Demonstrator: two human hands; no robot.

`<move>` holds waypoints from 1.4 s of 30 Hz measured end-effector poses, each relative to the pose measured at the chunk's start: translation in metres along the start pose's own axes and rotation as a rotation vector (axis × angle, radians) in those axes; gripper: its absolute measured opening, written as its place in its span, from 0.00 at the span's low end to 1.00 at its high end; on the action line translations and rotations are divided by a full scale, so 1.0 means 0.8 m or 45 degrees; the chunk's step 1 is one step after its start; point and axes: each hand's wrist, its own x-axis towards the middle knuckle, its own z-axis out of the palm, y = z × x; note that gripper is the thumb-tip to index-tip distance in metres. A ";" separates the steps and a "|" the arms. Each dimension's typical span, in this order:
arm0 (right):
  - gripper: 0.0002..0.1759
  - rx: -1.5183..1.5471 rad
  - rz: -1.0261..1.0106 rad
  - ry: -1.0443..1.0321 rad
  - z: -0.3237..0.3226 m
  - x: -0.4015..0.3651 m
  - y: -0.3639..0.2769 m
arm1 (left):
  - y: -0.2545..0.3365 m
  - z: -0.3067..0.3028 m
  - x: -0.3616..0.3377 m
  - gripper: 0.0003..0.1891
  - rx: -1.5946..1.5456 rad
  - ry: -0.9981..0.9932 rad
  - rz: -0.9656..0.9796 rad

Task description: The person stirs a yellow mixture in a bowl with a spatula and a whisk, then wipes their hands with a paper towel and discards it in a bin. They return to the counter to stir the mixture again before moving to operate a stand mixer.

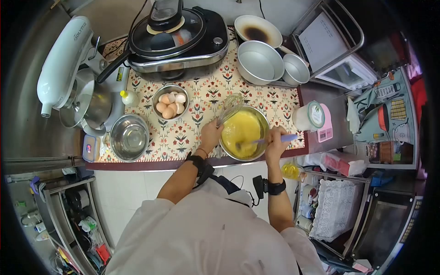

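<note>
A metal mixing bowl (264,121) with yellow batter (240,128) in it stands near the table's front edge. My left hand (211,135) is closed at the bowl's left rim, gripping a wire whisk (233,105). The whisk's wires tilt up over the far left part of the bowl, above the batter. From the right, my right hand (276,142) grips a spatula (288,137) with a purple handle. Its head dips into the batter at the near side and is partly covered, so its shape is hard to make out.
Left of the bowl are a small bowl of eggshells (170,103), an empty steel bowl (129,137) and a stand mixer (64,64). Behind sit an electric cooker (178,68) and cake tins (260,63). A lidded tub (308,116) and pink scale (326,130) are at right.
</note>
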 end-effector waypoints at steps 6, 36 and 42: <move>0.18 -0.133 0.010 -0.148 -0.024 -0.032 0.060 | -0.016 0.015 0.006 0.14 -0.062 0.221 0.163; 0.16 -0.367 -0.178 -0.094 -0.016 -0.032 0.064 | -0.020 0.016 -0.004 0.13 -0.031 0.216 0.188; 0.18 -0.097 -0.013 0.029 0.006 0.021 -0.005 | -0.018 0.018 0.003 0.13 -0.030 0.189 0.161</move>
